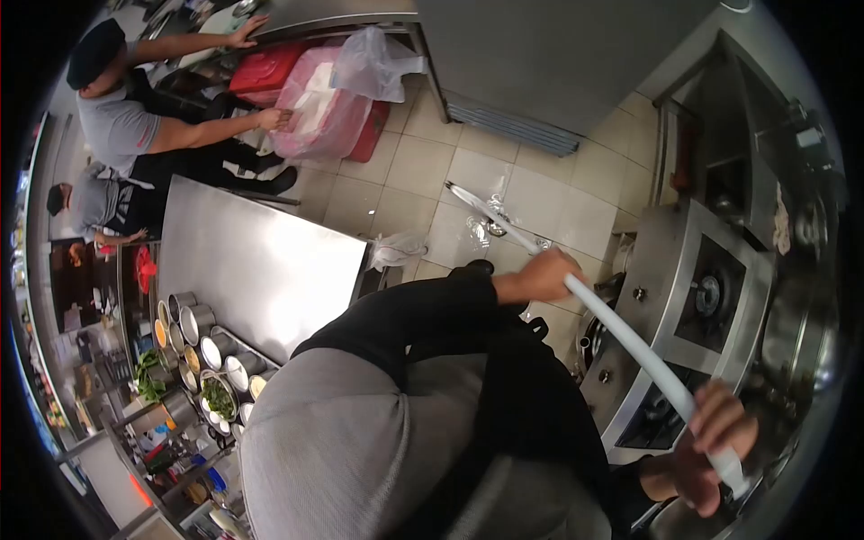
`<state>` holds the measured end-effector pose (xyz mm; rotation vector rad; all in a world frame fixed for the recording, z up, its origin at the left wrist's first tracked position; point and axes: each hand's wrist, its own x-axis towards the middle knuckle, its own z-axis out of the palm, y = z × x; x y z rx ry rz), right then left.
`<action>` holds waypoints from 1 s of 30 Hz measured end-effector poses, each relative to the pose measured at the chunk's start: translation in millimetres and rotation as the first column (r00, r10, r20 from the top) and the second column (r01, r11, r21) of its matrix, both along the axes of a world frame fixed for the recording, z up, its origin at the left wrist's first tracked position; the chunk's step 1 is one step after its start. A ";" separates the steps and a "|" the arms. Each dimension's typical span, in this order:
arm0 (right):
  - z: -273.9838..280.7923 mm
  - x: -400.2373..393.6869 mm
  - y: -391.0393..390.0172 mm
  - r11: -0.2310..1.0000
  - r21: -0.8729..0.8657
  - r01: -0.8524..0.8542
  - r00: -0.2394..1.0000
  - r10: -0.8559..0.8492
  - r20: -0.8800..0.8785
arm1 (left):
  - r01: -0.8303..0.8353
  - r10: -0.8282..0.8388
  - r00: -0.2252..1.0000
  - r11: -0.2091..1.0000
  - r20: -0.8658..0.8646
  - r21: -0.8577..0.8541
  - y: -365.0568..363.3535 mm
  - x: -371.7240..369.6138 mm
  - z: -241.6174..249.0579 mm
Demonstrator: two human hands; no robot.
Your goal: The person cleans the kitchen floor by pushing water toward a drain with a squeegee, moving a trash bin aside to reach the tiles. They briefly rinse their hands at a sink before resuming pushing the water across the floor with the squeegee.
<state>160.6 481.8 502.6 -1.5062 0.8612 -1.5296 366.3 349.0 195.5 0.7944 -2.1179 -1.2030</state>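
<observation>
I grip one long white hose, smooth and round, with both hands. My left hand clenches around its middle, while my right hand wraps the near end by the steel stove. The hose slants out over the pale tiled floor, water streaming from its far tip. The stove is boxy brushed metal with two dark burners. On the flat steel counter to my left sit about nine round metal containers. Two people work beyond it.
</observation>
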 end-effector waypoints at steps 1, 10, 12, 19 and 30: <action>-6.8 23.4 -14.9 0.998 0.048 0.035 0.999 -0.034 -0.026 | -0.090 0.090 0.996 0.993 0.002 -0.072 -20.0 23.4 -13.1; -162.8 206.5 -232.2 0.966 0.112 -0.233 0.889 0.258 -0.378 | -0.653 0.738 0.608 0.674 0.291 -0.344 -254.7 241.1 -118.0; -206.1 249.9 -272.6 0.943 0.092 -0.319 0.849 0.327 -0.415 | -0.609 0.705 0.597 0.709 0.384 -0.355 -295.6 277.7 -160.2; -213.6 289.4 -263.9 0.988 0.152 -0.033 0.974 0.066 -0.216 | -0.326 0.238 0.702 0.945 0.672 0.006 -292.6 313.7 -118.4; -83.2 151.2 -79.7 0.921 0.304 0.245 0.935 -0.141 -0.326 | 0.052 -0.051 0.965 0.999 0.259 0.004 -121.2 121.7 -145.4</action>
